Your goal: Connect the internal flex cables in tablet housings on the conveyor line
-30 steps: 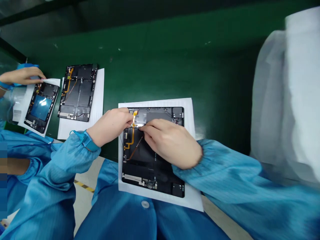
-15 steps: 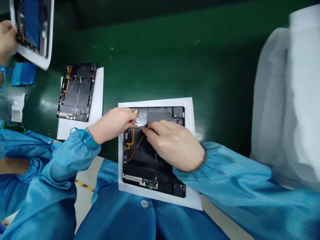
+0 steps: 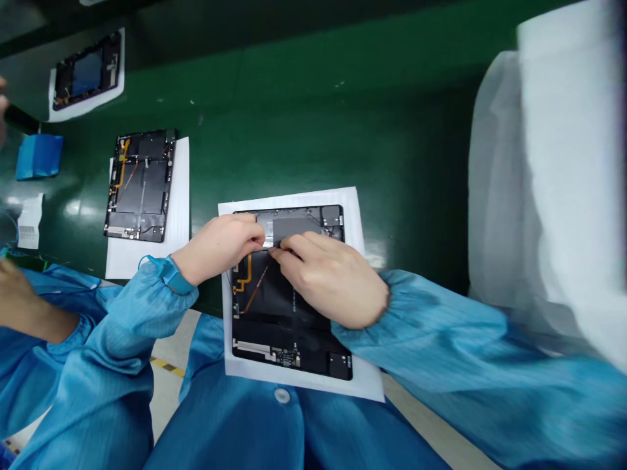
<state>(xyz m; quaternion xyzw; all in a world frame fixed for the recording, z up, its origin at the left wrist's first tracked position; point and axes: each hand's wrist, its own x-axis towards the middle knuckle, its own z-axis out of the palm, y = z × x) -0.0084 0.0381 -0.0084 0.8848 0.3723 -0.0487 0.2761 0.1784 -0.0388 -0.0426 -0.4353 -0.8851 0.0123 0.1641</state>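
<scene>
At the green bench (image 3: pixel 343 130), we bend over an open tablet (image 3: pixel 289 320) lying on its white sheet (image 3: pixel 362 388) right before us. Our left hand (image 3: pixel 218 245) pinches a small pale strip (image 3: pixel 269 243) near the orange flex cable (image 3: pixel 243 277). Our right hand (image 3: pixel 333 284) meets it with fingertips bunched, though we cannot tell if it grips. A fitting step seems in hand, and it calls for light, steady pressure.

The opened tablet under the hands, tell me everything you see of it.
The opened tablet lies flat, insides up, on a white sheet on the green table. Its black shell shows a grey metal plate at the far end, an orange flex cable on its left and connectors nearest the person. The left hand and right hand rest on it, fingers meeting by the plate.
</scene>
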